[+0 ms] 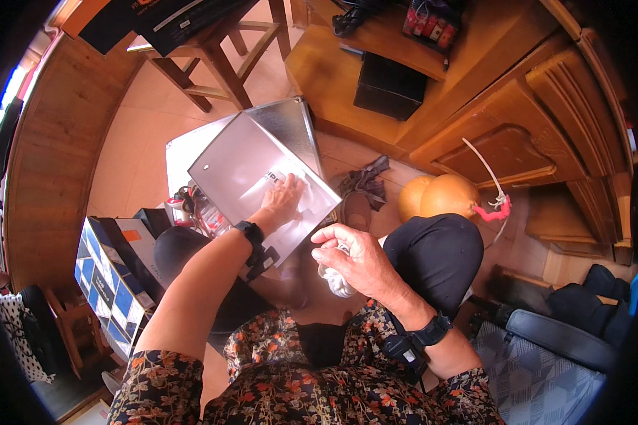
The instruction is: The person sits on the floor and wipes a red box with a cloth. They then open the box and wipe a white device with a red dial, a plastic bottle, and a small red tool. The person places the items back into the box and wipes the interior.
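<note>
My left hand [284, 199] rests with spread fingers on a thin, translucent white sheet or bag bearing print. It lies against the pale inner face of a flat, metal-edged panel or lid [228, 154], tilted before me. Behind the panel, a larger silver-edged case or box [292, 119] shows in part. My right hand [353, 260] is raised near the panel's lower right corner, its fingers curled around a crumpled white cloth or wad [337, 282]. Whether the panel is joined to the case cannot be told.
A gourd [446, 199] with a pink-wrapped stem stands right of the panel. Dark cloth [367, 183] and a brown shoe [355, 211] lie beyond my hands. A blue-and-white patterned box [109, 289] is at left, a wooden stool [212, 69] ahead, a wooden cabinet [500, 154] at right.
</note>
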Demonstrator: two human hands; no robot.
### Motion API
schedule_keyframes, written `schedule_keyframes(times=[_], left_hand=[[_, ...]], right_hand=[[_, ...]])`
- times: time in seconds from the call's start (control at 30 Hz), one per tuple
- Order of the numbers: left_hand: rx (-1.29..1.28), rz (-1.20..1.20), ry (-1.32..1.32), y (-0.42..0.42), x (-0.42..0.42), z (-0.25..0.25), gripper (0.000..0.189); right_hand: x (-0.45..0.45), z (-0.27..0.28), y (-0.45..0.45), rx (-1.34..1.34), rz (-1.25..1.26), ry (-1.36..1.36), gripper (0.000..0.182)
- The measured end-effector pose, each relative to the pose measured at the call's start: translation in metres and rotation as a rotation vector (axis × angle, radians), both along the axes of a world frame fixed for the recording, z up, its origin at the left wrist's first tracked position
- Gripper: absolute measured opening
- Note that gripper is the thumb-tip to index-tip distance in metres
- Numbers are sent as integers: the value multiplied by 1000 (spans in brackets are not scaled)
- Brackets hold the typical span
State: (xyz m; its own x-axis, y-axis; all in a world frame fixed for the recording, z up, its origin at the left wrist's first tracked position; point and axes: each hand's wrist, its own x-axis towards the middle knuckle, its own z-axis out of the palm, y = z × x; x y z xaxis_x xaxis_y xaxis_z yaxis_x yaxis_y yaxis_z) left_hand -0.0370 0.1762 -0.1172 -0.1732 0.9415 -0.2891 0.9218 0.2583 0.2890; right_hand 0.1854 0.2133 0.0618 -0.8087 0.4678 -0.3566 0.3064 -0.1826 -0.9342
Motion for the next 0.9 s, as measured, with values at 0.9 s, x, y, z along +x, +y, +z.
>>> schedule_keyframes(times=[0.9], left_hand=[[387,120,-420,103,-5,167,38]], right_hand=[[4,-20,-3,292,-30,132,20]])
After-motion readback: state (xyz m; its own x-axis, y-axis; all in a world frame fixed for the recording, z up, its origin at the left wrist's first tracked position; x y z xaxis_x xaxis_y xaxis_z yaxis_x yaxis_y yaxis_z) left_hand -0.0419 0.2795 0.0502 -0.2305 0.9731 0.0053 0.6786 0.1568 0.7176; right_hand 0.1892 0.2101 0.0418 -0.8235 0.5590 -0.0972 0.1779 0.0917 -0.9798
